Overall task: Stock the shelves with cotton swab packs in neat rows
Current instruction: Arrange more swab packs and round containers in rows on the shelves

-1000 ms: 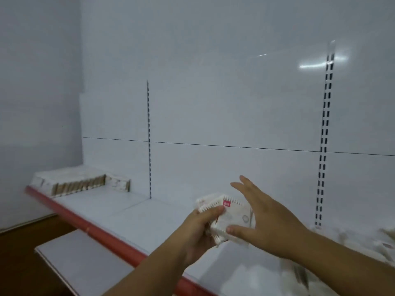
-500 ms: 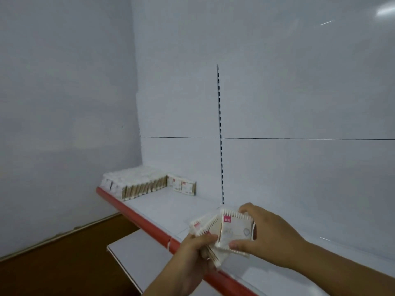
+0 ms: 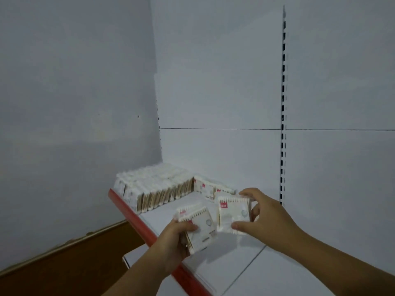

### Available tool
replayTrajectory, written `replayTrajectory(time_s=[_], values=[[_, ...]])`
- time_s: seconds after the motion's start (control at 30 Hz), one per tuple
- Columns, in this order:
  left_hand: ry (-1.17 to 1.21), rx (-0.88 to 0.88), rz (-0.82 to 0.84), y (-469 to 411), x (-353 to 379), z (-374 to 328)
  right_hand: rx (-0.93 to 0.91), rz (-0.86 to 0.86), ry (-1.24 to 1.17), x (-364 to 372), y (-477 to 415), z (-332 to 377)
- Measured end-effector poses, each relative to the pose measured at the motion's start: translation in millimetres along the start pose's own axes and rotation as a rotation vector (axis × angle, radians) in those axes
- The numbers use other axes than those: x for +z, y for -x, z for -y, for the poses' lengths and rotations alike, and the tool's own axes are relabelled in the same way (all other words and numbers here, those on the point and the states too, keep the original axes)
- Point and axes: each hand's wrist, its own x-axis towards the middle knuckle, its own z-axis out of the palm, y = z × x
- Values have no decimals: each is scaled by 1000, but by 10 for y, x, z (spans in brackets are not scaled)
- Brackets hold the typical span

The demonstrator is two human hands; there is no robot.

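Hidden: pack print blurred, stack (image 3: pixel 202 230) count unclear | Grip: left hand (image 3: pixel 174 239) curled round stack, right hand (image 3: pixel 267 218) pinches single pack (image 3: pixel 233 214), both above shelf (image 3: pixel 245 272) | Around: stocked rows (image 3: pixel 156 186) in far-left corner, red edge (image 3: pixel 130 212), slotted upright (image 3: pixel 283 107)

1. View swung left: the stocked rows (image 3: pixel 156 186) went from the far left edge to mid-frame, and the slotted upright (image 3: pixel 283 103) shifted right.
2. Right hand (image 3: pixel 271 218) went from open, fingers spread beside the bundle (image 3: pixel 201 227), to pinching one pack (image 3: pixel 233 214) between thumb and fingers.
3. That pack came off the bundle in the left hand (image 3: pixel 173 238). They were touching 0.5 s ago and ended up apart, side by side.
4. Both hands ended up nearer the stocked rows, with the pulled pack just in front of the short back row.
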Motion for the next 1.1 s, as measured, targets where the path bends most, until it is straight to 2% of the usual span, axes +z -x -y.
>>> replayTrajectory(time_s=[0.13,0.27,0.37,0.43,0.57,0.67,0.73,0.83,1.0,1.1], values=[[33,-105,141,-494,-361,-208,80,-112,7,288,-438,-209],[-73,-171,355,-962,-686,-425,196,-80,31,839,-959,-331],[-90,-188,497,-1331,-888,-626,219,-129,128,1328,-1462,-286],[-97,-196,550,-1569,-1015,-738,170,-161,312,1598,-1782,-301],[-82,-217,652,-1966,-1236,-846,-80,-238,607,1869,-2303,-447],[-13,-250,647,-2155,-1343,-778,-32,-239,735,1999,-2560,-503],[49,-261,605,-2237,-1362,-726,-129,-323,852,2073,-2669,-555],[7,-250,551,-2265,-1375,-693,-245,-405,892,2104,-2647,-627],[9,-248,472,-2229,-1346,-699,-197,-406,921,2007,-2536,-740],[21,-239,437,-2211,-1328,-720,-128,-334,940,2015,-2613,-692]])
